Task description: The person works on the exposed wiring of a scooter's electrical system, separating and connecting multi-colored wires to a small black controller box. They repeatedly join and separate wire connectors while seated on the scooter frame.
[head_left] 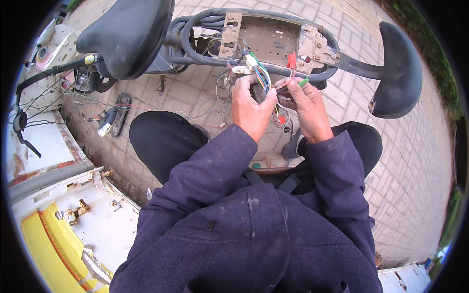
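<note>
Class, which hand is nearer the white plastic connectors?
Left. The left hand is just below the white connectors in view; the right hand is farther, to their lower right.

Before us: frame (312,41) above paving (405,176); left of it, saddle (128,36); right of it, cushion (398,73). Wires (264,73) between our left hand (251,107) and right hand (310,105), frame's near side. Far left: handlebar (53,72).

Visible qty: hands (250,108) (311,107), 2; sleeves (210,168) (337,168), 2; blk. knees (159,136) (364,139), 2; white elec. conns. (250,61) (240,70), 2; blk. saddle (129,39), 1; blk. curved pad (398,73), 1; metal frame (230,34), 1.
</note>
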Motion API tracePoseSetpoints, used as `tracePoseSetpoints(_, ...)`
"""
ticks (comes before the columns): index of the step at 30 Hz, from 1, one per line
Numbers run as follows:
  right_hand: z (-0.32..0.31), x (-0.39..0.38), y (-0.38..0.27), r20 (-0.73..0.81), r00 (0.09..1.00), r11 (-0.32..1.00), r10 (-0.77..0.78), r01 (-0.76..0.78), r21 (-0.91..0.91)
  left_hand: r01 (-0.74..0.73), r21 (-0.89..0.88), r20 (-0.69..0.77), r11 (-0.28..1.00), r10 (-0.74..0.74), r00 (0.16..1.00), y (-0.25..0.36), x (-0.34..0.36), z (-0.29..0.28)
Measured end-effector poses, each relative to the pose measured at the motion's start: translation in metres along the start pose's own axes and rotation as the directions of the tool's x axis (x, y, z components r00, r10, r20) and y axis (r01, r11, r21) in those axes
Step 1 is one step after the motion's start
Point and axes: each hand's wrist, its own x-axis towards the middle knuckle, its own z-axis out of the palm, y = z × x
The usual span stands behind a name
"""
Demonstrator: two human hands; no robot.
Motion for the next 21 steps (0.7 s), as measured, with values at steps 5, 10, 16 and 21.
tracePoseSetpoints(5, -0.004, 0.006, 0.001, -0.049, 0.995, 0.993, 0.092, -0.089, 0.074, 0.053, -0.171, 0.082, 0.984, -0.040, 0.996, -0.016, 0.002, -0.002)
tracePoseSetpoints(10, -0.012, 0.007, -0.003, 0.017, 0.992, 0.974, 0.128, -0.129, 0.186, 0.135, -0.452, 0.196, 0.882, -0.050, 0.979, -0.003, 0.006, -0.011)
tracePoseSetpoints(16, -0.015, 0.005, -0.006, 0.066, 0.987, 0.958, 0.145, -0.157, 0.242, 0.242, -0.513, 0.298, 0.823, -0.093, 0.950, 0.006, 0.013, -0.019)
tracePoseSetpoints(21, -0.012, 0.002, -0.003, 0.064, 0.990, 0.973, 0.124, -0.134, 0.188, 0.232, -0.366, 0.302, 0.902, -0.121, 0.946, 0.002, 0.012, -0.015)
